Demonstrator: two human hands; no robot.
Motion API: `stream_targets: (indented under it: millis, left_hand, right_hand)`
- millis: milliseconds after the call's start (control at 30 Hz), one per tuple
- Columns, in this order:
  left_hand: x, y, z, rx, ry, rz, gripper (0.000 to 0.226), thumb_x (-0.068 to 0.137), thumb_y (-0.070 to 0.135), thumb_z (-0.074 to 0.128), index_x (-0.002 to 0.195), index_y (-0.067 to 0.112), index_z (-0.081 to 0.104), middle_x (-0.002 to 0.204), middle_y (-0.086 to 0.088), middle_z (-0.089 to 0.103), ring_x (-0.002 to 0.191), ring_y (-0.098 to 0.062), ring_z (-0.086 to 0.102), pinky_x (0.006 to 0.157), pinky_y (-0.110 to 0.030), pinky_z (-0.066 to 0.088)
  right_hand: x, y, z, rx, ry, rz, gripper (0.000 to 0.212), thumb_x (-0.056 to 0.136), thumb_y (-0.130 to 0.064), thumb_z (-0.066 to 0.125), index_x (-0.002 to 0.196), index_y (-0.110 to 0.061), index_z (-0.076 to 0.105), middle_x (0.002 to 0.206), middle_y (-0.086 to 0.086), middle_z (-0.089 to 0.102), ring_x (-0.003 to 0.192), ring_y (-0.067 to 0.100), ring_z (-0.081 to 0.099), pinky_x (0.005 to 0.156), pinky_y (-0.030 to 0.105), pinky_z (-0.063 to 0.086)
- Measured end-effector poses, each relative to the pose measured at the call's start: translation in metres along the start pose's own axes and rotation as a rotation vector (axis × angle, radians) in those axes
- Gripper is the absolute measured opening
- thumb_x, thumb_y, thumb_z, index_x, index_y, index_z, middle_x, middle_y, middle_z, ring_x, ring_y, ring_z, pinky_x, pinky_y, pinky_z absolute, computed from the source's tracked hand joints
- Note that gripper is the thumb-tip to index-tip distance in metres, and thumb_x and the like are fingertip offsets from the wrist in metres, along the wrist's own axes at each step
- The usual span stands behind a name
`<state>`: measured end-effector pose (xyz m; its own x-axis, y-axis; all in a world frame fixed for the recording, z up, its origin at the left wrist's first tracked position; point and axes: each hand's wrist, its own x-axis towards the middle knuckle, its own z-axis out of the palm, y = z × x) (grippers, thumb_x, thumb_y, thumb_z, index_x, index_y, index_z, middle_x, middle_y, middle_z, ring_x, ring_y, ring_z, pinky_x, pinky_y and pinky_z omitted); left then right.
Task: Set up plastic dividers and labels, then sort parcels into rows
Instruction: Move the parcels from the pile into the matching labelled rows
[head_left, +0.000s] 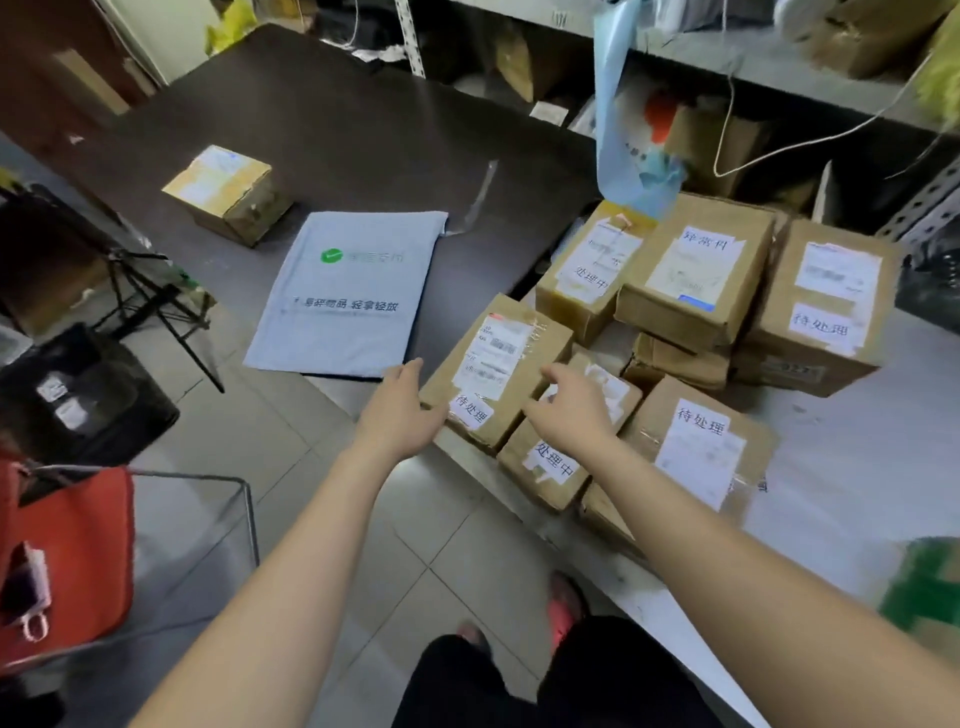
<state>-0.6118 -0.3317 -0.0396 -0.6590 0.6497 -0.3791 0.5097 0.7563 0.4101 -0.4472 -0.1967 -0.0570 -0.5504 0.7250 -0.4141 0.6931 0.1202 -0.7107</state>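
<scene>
A heap of brown cardboard parcels with white labels lies where the dark table (322, 130) meets the white table (857, 467). My left hand (400, 410) is open against the left side of the nearest labelled parcel (493, 364). Above a lower parcel (550, 467), my right hand (571, 410) reaches in with relaxed fingers at the near parcel's right side. Flat on the dark table lies a grey padded mailer (348, 296), with a single box (228, 192) farther left. A clear plastic strip (480, 197) lies behind the mailer.
Stacked boxes (696, 270) and another box (826, 306) crowd the right. Shelving with cartons stands behind, and a blue bag (623, 119) hangs from it. A red bag on a metal-framed stand (72, 551), a black bin (83, 395) and a tripod (156, 301) stand on the tiled floor at the left.
</scene>
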Motion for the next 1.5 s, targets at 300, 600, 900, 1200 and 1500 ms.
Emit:
stream_targets:
  millis: [300,600,900,1200,1500]
  left_hand:
    - [0.101,-0.009,0.020,0.010,-0.145,0.213,0.075,0.093,0.040,0.066,0.152,0.003,0.037,0.150,-0.015,0.043,0.135,-0.037,0.040,0.109,-0.042,0.033]
    - [0.115,-0.014,0.003,-0.197,-0.244,0.398,0.057,0.084,0.029,0.076,0.135,0.018,0.051,0.125,0.007,0.049,0.110,-0.012,0.053,0.088,-0.033,0.045]
    - [0.075,0.043,-0.052,-0.267,-0.158,0.590,0.062,0.082,0.036,0.078,0.137,0.030,0.050,0.132,0.017,0.051,0.108,-0.010,0.058,0.086,-0.038,0.050]
    - [-0.032,0.113,-0.048,-0.238,-0.094,0.802,0.065,0.079,0.040,0.079,0.138,0.030,0.053,0.132,0.012,0.054,0.117,-0.014,0.058,0.095,-0.041,0.050]
    - [-0.184,0.183,0.045,-0.389,-0.275,0.818,0.067,0.070,0.047,0.080,0.131,0.030,0.057,0.121,0.011,0.052,0.113,-0.018,0.062,0.097,-0.048,0.054]
  right_hand:
    - [0.027,-0.030,0.048,0.215,0.286,0.287,0.022,0.085,-0.021,0.067,0.107,-0.022,0.068,0.094,-0.010,0.067,0.089,0.014,0.061,0.072,0.029,0.047]
    - [0.020,-0.053,0.056,0.402,0.539,0.360,0.045,0.085,-0.003,0.068,0.100,-0.044,0.060,0.087,-0.028,0.058,0.080,0.007,0.068,0.082,0.031,0.057]
    - [-0.036,-0.069,0.010,0.580,0.678,0.202,0.055,0.082,-0.012,0.077,0.119,-0.050,0.062,0.104,-0.026,0.067,0.086,0.001,0.072,0.082,0.032,0.063]
    - [-0.154,-0.033,-0.052,0.525,0.824,0.118,0.051,0.081,-0.023,0.079,0.122,-0.048,0.064,0.103,-0.026,0.067,0.094,0.003,0.070,0.090,0.039,0.060]
    - [-0.305,0.077,-0.111,0.516,0.893,0.149,0.048,0.082,-0.021,0.075,0.125,-0.041,0.067,0.102,-0.027,0.071,0.092,0.005,0.072,0.083,0.041,0.062]
